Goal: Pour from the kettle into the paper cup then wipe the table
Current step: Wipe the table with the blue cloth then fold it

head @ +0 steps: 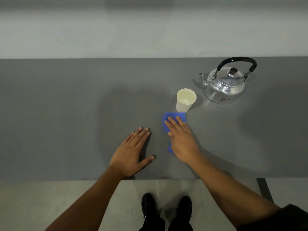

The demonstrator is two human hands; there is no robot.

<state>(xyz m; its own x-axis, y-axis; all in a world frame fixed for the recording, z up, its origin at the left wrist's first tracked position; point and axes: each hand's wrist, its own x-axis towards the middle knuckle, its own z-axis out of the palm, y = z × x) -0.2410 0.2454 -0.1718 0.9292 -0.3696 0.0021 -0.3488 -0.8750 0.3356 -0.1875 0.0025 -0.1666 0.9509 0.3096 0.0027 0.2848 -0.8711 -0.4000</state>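
The right hand lies flat on a blue cloth, fingers spread a little, pressing it down on the gray table. It is not gripping the cloth, just pushing on top of it. The left hand lies flat and open on the bare table, holding nothing. It sits just beside the right hand, closer to the table's near edge.

The paper cup stands upright just past the far end of the cloth. The cloth's far edge looks like it touches the bottom of the cup, or almost does; I cannot tell which. The cup looks like it has some liquid in it. The metal kettle stands behind the cup and to the right, its spout pointing left toward the cup, its lid on, and its black handle standing up. No hand is on it.

So the pouring looks done and the wiping is the step going on now.

The cloth is long from near to far, running under the right hand toward the cup. The cup is right in the way if the cloth goes any farther forward. The right hand is the closer 1 to the cup. A push forward could tip it, so a wipe to the left, over the open table, looks safer.
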